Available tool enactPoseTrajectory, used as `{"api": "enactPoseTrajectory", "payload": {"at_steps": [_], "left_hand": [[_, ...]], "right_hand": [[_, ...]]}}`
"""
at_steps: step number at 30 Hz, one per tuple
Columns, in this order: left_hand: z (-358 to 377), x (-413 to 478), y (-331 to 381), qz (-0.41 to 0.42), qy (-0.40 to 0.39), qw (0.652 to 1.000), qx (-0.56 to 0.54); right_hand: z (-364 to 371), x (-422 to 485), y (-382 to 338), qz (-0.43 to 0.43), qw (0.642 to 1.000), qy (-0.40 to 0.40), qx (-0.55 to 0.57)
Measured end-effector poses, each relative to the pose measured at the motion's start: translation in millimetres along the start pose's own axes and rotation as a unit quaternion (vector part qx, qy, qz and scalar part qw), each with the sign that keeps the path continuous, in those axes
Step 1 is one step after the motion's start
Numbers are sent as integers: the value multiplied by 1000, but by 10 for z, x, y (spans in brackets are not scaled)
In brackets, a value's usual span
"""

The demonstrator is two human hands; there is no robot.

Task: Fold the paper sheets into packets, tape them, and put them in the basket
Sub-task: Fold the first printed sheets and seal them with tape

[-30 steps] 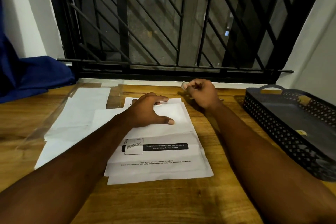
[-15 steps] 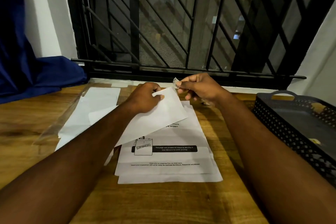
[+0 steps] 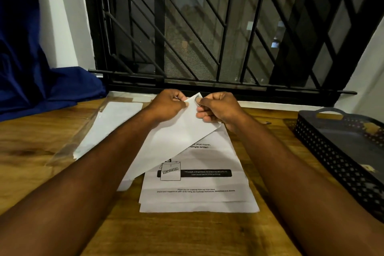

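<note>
A folded white paper packet is lifted at its far end above a stack of printed sheets on the wooden table. My left hand pinches the packet's top corner from the left. My right hand pinches a small clear piece of tape against that same corner, its other fingers curled under the packet's edge. The dark perforated basket sits at the right edge of the table, apart from both hands.
More white sheets under a clear plastic sleeve lie to the left. Blue cloth drapes at the far left. A black window grille stands right behind the table's far edge.
My left hand lifted the folded packet off the stack and raised its far corner. My right hand brought the piece of tape over to that corner.
</note>
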State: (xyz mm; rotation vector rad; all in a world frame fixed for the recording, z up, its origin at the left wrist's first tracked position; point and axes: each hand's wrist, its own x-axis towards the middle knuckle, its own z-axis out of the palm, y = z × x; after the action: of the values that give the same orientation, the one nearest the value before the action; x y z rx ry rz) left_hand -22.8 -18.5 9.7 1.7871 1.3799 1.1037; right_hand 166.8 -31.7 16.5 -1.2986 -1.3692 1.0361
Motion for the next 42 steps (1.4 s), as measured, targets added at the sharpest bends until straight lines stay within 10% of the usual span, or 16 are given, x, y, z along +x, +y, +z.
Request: {"api": "enactPoseTrajectory", "payload": {"at_steps": [21,42], "left_hand": [[152,147,71,68,-7,997,-47],[-22,201,33,115,35,988,94]], "right_hand": [[114,4,6,-12,996,85,25],[-21,44,-51,-16,969,104,-223]]}}
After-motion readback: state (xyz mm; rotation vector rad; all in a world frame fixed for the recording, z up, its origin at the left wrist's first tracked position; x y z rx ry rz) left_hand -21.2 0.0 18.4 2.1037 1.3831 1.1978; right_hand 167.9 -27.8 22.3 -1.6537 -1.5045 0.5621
